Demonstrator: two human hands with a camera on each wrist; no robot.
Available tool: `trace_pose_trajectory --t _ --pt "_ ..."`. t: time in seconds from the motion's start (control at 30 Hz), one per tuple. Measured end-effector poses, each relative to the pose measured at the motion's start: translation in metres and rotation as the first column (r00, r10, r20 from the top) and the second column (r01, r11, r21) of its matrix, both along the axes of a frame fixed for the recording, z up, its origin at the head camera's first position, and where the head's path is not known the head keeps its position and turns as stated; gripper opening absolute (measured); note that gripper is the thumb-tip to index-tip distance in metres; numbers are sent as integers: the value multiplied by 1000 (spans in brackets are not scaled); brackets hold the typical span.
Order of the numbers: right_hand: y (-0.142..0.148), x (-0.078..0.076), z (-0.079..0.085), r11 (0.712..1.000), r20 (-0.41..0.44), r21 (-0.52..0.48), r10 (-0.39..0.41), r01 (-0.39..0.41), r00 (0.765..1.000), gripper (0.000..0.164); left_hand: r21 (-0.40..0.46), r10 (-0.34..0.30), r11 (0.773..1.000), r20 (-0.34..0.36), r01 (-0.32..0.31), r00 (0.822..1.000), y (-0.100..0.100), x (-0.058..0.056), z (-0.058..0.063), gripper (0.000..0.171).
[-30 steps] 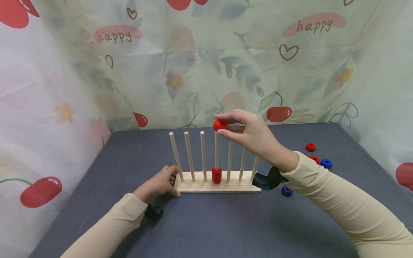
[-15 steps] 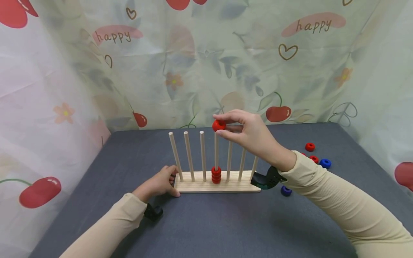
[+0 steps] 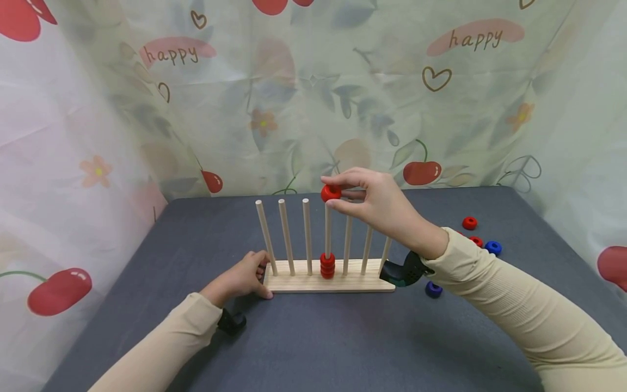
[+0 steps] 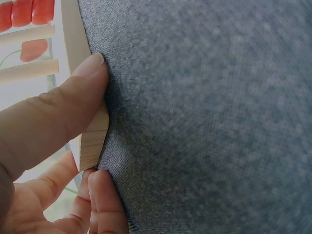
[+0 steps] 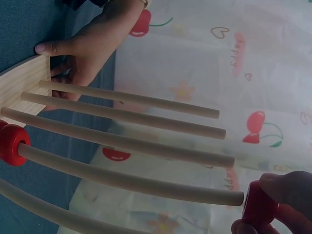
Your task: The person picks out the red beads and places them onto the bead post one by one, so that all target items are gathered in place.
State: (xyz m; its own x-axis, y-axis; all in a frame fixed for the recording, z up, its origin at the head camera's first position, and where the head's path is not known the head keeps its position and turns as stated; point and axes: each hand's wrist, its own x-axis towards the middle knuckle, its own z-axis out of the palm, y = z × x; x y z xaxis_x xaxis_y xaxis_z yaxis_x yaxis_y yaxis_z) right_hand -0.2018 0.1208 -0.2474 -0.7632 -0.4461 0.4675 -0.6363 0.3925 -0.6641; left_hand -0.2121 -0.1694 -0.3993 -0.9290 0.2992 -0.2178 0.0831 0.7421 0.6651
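A pale wooden base (image 3: 294, 283) carries a row of several upright pegs. Three red rings (image 3: 327, 265) sit stacked at the foot of the middle peg (image 3: 328, 231). My right hand (image 3: 379, 201) pinches another red ring (image 3: 330, 193) between thumb and fingers at the top of that peg. In the right wrist view this red ring (image 5: 260, 204) is at the peg's tip; whether the tip has entered its hole I cannot tell. My left hand (image 3: 242, 279) grips the left end of the base, thumb in front. The left wrist view shows the thumb (image 4: 73, 105) against the base's edge.
On the dark table (image 3: 313, 343), loose rings lie to the right: a red ring (image 3: 469, 223), another red ring (image 3: 476, 241), a blue ring (image 3: 493, 248), and a dark blue ring (image 3: 434, 289) near the right forearm. A patterned curtain (image 3: 313, 98) stands behind and at the sides.
My right hand has lowered very slightly with the red ring over the middle peg. The left hand keeps its grip on the base, and the stacked rings have not moved.
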Motion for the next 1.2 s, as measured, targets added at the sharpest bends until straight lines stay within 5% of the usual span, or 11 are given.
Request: trace_pose_trajectory --t 0.47,1.2 --pt "-1 1 1 993 -32 116 -28 32 999 40 -10 2 1000 1 -2 1000 0 -1 -2 64" --pt "0 1 4 992 17 122 -18 15 1000 41 -22 13 1000 8 -13 1000 1 0 -1 65"
